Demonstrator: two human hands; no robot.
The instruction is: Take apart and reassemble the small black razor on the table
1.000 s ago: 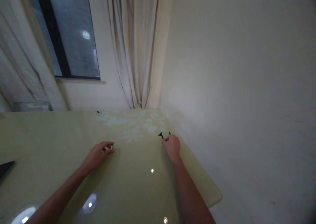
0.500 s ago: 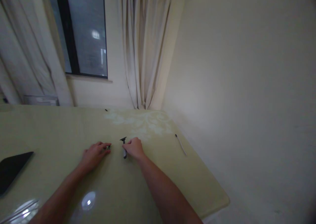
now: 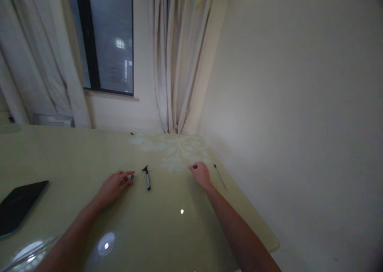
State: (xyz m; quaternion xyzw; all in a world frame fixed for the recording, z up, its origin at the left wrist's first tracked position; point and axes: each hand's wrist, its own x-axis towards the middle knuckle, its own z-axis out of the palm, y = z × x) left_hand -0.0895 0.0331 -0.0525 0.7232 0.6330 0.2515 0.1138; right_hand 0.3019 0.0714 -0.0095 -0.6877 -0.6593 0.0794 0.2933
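My left hand (image 3: 115, 187) rests low over the table, thumb and forefinger closed around a small dark piece (image 3: 132, 177) too small to identify. Just right of those fingertips lies a razor (image 3: 147, 179) with a black head and a grey and black handle, untouched by either hand. My right hand (image 3: 201, 175) is over the table further right, fingers curled in, nothing visible in them. Beside it, near the table's right edge, lies a slim white stick with a dark tip (image 3: 220, 177), possibly a toothbrush.
The glossy pale table (image 3: 167, 232) meets the wall (image 3: 284, 124) on its right. A dark flat tablet-like object (image 3: 20, 206) lies at the left. Near the back edge is a tiny dark item (image 3: 132, 134). Curtains (image 3: 182, 64) hang behind, beside a window (image 3: 112, 40).
My right hand has let go of the razor and moved right, towards the white stick. The razor now lies tilted on the table. My left hand has stayed nearly in place.
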